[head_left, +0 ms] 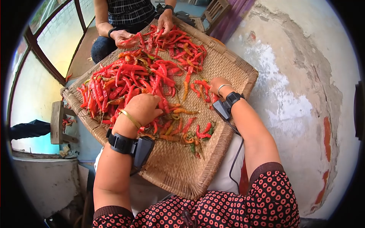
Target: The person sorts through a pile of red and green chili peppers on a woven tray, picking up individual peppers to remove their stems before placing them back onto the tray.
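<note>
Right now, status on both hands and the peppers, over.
Left hand at pepper pile, right hand by smaller cluster; grips unclear. Pile in woven tray. Co-worker's hands at far end.

Glossy, wrinkled red chili peppers [125,76], slender and curved, lie heaped at many angles from the woven tray's [171,163] far corner toward its left corner. Orange peppers [185,111] mix in; a few green peppers [192,147] lie scattered toward the near corner.
</note>
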Available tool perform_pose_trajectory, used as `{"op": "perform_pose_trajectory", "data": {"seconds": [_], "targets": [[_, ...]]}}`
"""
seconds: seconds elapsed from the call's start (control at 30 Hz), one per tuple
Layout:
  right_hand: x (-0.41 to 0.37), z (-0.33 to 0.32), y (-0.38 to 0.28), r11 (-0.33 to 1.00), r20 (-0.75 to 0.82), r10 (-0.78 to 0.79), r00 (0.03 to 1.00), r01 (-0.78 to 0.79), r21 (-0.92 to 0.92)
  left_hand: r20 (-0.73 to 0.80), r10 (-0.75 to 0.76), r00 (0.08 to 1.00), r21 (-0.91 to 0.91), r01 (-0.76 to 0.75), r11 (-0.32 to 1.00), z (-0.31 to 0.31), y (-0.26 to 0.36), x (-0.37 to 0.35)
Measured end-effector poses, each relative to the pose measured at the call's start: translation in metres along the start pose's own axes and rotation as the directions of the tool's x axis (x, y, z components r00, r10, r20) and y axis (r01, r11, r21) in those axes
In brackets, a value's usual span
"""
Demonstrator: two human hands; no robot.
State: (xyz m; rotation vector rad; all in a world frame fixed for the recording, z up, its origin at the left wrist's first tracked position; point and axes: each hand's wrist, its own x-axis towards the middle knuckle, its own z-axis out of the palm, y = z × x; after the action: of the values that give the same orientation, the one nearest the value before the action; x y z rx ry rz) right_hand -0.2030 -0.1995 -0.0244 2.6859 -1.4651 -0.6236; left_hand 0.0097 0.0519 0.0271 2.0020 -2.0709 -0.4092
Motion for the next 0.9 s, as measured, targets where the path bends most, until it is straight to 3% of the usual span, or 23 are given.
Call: {"op": "perform_pose_trajectory", "data": {"seconds": [0.07, 0.13, 0.17, 0.2, 0.23, 0.27, 0.3, 0.33, 0.43, 0.53, 0.6, 0.63, 0.77, 0.8, 0.9], "targets": [[-0.012, -0.028, -0.003, 1.0, 0.098, 0.003, 0.995, -0.005, 0.022, 0.03, -0.024, 0.999, 0.011, 0.024, 1.0, -0.002, 0.002, 0.0], [-0.014, -0.044, 0.001, 0.999, 0.098, -0.05, 0.994, 0.048, 0.015, 0.014, -0.011, 1.0, 0.0, 0.011, 1.0, 0.0, 0.0, 0.0], [-0.015, -0.052, 0.004, 0.941, 0.09, -0.054, 0.994, 0.02, 0.339, 0.0, 0.0, 1.0, -0.005, 0.0, 1.0, 0.0, 0.0, 0.0], [-0.018, -0.06, 0.004, 0.779, 0.081, -0.055, 0.995, -0.008, 0.627, 0.0, -0.001, 1.0, -0.007, 0.001, 1.0, 0.0, -0.001, 0.0], [-0.025, -0.071, -0.001, 0.78, 0.084, -0.056, 0.995, -0.008, 0.626, 0.007, -0.002, 1.0, -0.005, 0.002, 1.0, 0.0, -0.001, 0.001], [-0.031, -0.082, -0.007, 0.412, -0.016, -0.142, 0.99, 0.074, 0.908, 0.013, -0.003, 1.0, -0.004, 0.003, 1.0, 0.0, -0.001, 0.0], [-0.037, -0.093, -0.013, -0.048, -0.142, -0.173, 0.975, 0.136, 0.99, 0.013, -0.006, 1.0, -0.005, 0.006, 1.0, 0.0, -0.001, 0.0], [-0.041, -0.1, -0.017, -0.047, -0.142, -0.177, 0.974, 0.136, 0.99, 0.003, 0.008, 1.0, -0.026, -0.008, 1.0, 0.0, -0.001, 0.0], [-0.052, -0.111, -0.034, 0.275, -0.219, -0.205, 0.954, 0.271, 0.922, -0.025, 0.016, 1.0, -0.051, -0.017, 0.999, 0.001, -0.003, 0.0], [-0.062, -0.104, -0.058, 0.284, -0.17, -0.348, 0.922, 0.276, 0.918, -0.034, 0.007, 0.999, -0.056, -0.009, 0.998, -0.004, -0.002, 0.0], [-0.077, -0.104, -0.08, 0.245, -0.171, -0.377, 0.91, 0.276, 0.929, -0.2, -0.024, 0.98, -0.019, 0.021, 1.0, -0.007, -0.002, -0.003], [-0.081, -0.099, -0.088, 0.237, -0.173, -0.402, 0.899, 0.285, 0.929, -0.195, -0.025, 0.981, -0.01, 0.024, 1.0, -0.009, -0.004, -0.003], [-0.103, -0.097, -0.107, 0.163, -0.197, -0.429, 0.881, 0.291, 0.943, -0.481, -0.074, 0.874, 0.149, 0.164, 0.975, -0.014, -0.014, -0.004], [-0.106, -0.101, -0.106, 0.132, -0.213, -0.423, 0.881, 0.293, 0.947, -0.475, -0.073, 0.877, 0.16, 0.168, 0.973, -0.013, -0.017, -0.003], [-0.104, -0.103, -0.084, -0.174, -0.314, -0.352, 0.882, 0.268, 0.947, -0.322, -0.122, 0.939, 0.053, 0.147, 0.988, -0.009, -0.02, -0.003]]}}
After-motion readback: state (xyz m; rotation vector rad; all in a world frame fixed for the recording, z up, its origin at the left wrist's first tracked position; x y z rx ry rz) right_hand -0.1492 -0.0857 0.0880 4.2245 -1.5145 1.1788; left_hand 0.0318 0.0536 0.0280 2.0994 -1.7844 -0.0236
